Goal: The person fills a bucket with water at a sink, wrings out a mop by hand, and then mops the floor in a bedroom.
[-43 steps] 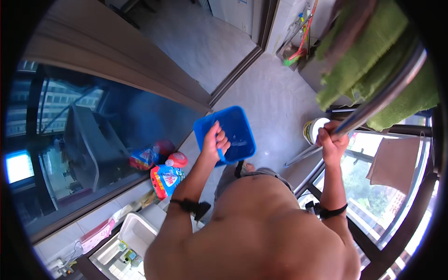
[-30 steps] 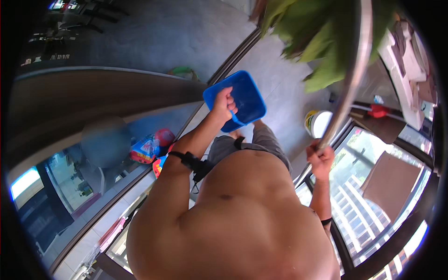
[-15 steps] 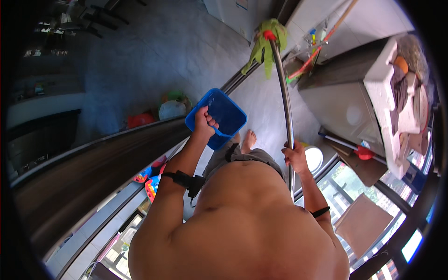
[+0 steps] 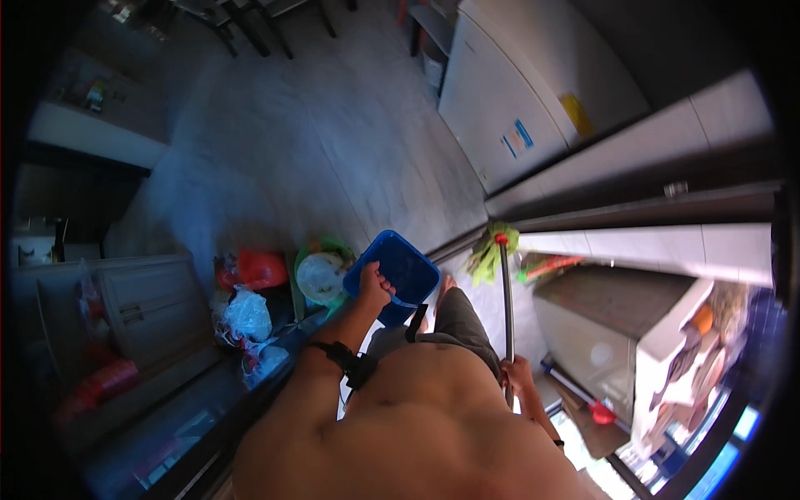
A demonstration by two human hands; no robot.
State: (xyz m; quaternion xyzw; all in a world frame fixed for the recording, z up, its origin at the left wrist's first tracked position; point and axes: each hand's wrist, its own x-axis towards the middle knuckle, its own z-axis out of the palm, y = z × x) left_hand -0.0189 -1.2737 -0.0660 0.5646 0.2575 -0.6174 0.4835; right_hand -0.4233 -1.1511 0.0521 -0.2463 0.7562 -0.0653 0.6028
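"Carrying two things at once, are we? How are our hands sitting?"

"Left hand is curled tight on the blue bucket, handle or rim, can't tell which; bucket's right beside it. Right hand is wrapped round the mop pole, green mop head out ahead of it. We'd say hold the bucket level and the pole clear of it."

"Anything inside?"

"Nothing we can make out, too dark. Just left of our left hand, a green tub holds something pale. Farther left, red bag, white bag, contents hidden."
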